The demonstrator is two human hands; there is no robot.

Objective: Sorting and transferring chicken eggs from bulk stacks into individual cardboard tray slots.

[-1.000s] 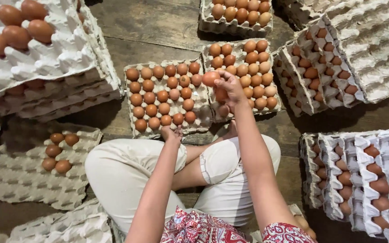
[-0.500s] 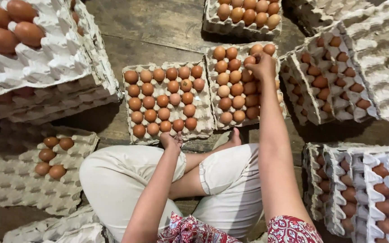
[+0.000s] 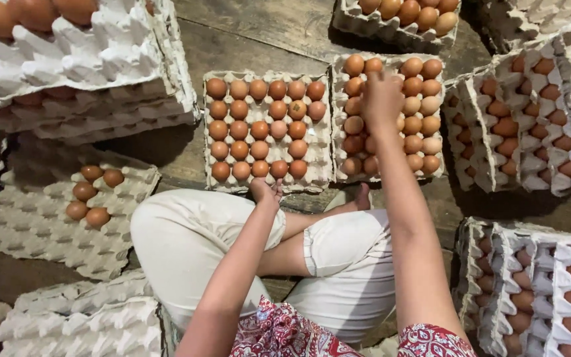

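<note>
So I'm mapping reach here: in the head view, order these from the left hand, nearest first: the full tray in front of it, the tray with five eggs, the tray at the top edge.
1. Full tray, just beyond the left hand.
2. Five-egg tray, off to the left.
3. Top-edge tray, far right corner.

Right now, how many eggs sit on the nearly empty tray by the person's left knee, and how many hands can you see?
Eggs on that tray: 5
Hands: 2, the left hand and the right hand
Total: 7
</note>
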